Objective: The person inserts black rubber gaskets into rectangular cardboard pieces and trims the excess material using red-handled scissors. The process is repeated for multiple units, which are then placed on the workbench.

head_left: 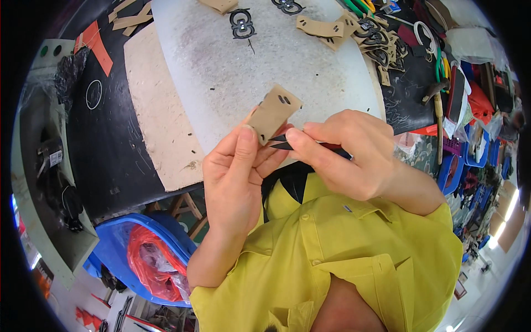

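My left hand (235, 171) pinches a small tan strip (275, 112) between thumb and fingers, tilted above the worktop. Dark slots or inserts show near the strip's far end, and another dark spot sits by its near end. In my right hand (351, 152) is a pair of black tweezers (283, 143). The tweezer tips point left and reach the strip's near end; whether they touch it I cannot tell. A black ornate openwork piece (242, 24) lies on the white board ahead, and a similar black piece (287, 5) lies at the far edge.
Under my hands is a worn white board (221, 66) on a black table (99, 149). More tan strips (319, 26) and a pile of black openwork pieces (381, 41) lie far right. A hammer (437, 91) is at the right; a blue bin (119, 243) stands below left.
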Available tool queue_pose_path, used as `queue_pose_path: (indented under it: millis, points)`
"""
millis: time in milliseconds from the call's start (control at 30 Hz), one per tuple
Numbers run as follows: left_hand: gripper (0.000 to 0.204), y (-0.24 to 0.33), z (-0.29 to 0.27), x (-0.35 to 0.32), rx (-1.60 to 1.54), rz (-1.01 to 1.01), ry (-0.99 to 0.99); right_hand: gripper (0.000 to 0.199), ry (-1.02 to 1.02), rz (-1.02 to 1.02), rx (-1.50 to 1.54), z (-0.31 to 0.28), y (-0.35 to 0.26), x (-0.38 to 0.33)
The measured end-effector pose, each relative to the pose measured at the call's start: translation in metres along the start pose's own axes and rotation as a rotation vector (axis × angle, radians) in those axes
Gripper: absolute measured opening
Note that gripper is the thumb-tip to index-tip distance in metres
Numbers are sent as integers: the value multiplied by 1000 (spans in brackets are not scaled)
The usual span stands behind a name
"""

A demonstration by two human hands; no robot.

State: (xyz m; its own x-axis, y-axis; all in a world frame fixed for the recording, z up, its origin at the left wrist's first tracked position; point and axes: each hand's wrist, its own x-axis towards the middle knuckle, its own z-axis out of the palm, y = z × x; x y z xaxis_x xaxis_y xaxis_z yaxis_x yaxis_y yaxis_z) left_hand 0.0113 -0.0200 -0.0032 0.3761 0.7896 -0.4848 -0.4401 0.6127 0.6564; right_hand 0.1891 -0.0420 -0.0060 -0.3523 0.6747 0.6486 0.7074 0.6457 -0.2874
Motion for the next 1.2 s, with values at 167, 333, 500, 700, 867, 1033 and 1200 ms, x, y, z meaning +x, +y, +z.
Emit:
queue_pose_path:
  millis: [167, 333, 500, 700, 867, 1033, 1200]
  points:
    - [36, -1, 3, -3, -28, -7, -39, 24, -34, 25, 26, 0, 1, 2]
    - [37, -3, 12, -4, 21, 87, -15, 22, -31, 152, 99, 1, -2, 2]
    - [37, -6, 11, -5, 15, 106, -19, 23, 18, 187, 103, 7, -1, -2]
    - [31, -19, 19, -8, 371, 474, 87, 9, -108, 582, 343, -7, -12, 11]
    - [27, -15, 10, -2, 678, 598, 115, 10, -202, 930, 677, -7, -12, 16]
    - [26, -7, -17, 19, 1219, 1277, -112, 19, -147, 1429, 1496, -16, 1, 10]
    - [24, -12, 24, 13, 694, 632, 242, 25, 44, 1379, 1401, -7, 0, 7]
